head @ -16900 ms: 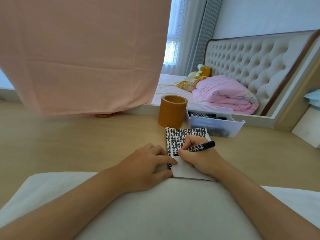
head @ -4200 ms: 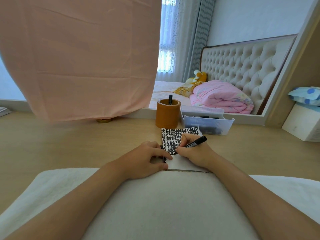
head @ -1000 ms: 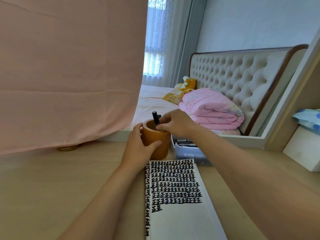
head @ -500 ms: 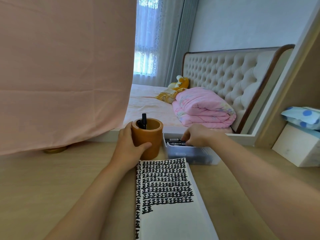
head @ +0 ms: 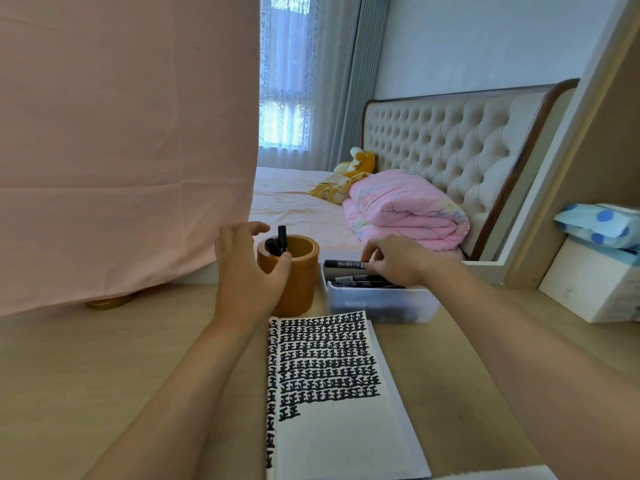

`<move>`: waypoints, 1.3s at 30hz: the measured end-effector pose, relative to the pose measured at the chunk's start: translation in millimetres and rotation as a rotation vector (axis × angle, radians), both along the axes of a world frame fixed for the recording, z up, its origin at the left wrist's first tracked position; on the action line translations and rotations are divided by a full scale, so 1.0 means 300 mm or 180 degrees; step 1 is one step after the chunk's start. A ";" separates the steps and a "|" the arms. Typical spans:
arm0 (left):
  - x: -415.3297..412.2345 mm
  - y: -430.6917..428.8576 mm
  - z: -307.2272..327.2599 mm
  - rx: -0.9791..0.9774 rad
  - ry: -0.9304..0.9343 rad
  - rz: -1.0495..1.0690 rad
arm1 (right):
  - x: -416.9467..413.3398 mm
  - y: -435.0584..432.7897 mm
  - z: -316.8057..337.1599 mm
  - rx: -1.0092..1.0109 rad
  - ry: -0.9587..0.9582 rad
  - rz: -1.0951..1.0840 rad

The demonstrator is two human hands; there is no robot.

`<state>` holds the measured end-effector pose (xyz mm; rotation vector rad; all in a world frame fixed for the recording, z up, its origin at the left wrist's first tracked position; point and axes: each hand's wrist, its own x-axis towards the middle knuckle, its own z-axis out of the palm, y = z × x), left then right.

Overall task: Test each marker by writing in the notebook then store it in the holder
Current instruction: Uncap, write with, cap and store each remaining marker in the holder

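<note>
An orange-brown cylindrical holder point(head: 299, 284) stands on the wooden desk with two black markers point(head: 279, 241) inside. My left hand point(head: 242, 271) curves around its left side, thumb on the front rim, fingers lifted just above the rim. To the holder's right a clear plastic bin point(head: 377, 304) contains several black markers. My right hand point(head: 393, 260) reaches into it and pinches one black marker point(head: 341, 264) by its end, held level over the others. The open notebook point(head: 332, 431) lies in front, its upper page filled with black marks.
A pink cloth point(head: 121, 150) hangs over the desk's back left, a small gold round object point(head: 109, 301) under its hem. A white box point(head: 595, 289) and a blue dotted bundle point(head: 602, 226) sit at the right. A bed lies beyond the desk.
My left hand's fingers have lifted off the holder they were gripping. My right hand has taken hold of a marker in the bin and raised it slightly.
</note>
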<state>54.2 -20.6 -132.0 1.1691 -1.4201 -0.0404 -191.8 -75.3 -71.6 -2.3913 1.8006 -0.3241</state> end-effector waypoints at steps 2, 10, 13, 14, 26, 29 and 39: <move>-0.029 0.016 0.033 -0.0202 -0.0269 -0.0078 | -0.006 0.058 0.006 -0.0253 -0.0461 0.0072; -0.161 0.119 0.046 0.0043 -0.1777 -0.0699 | 0.016 0.290 -0.084 -0.0240 -0.2345 0.0169; -0.165 0.178 0.035 0.0098 -0.1651 -0.0831 | 0.020 0.357 -0.100 -0.0098 -0.3101 0.0044; -0.164 0.201 0.035 0.0191 -0.1474 -0.0894 | 0.025 0.376 -0.103 -0.0026 -0.3401 0.0015; -0.061 0.458 0.015 0.0638 -0.1527 -0.0498 | 0.157 0.559 -0.130 0.0050 -0.2743 0.0400; -0.012 0.488 -0.017 0.0576 -0.1507 -0.0210 | 0.176 0.596 -0.170 -0.0102 -0.1525 0.0567; 0.044 0.495 -0.115 0.0541 -0.2180 -0.0458 | 0.195 0.609 -0.245 0.0107 -0.0750 0.0873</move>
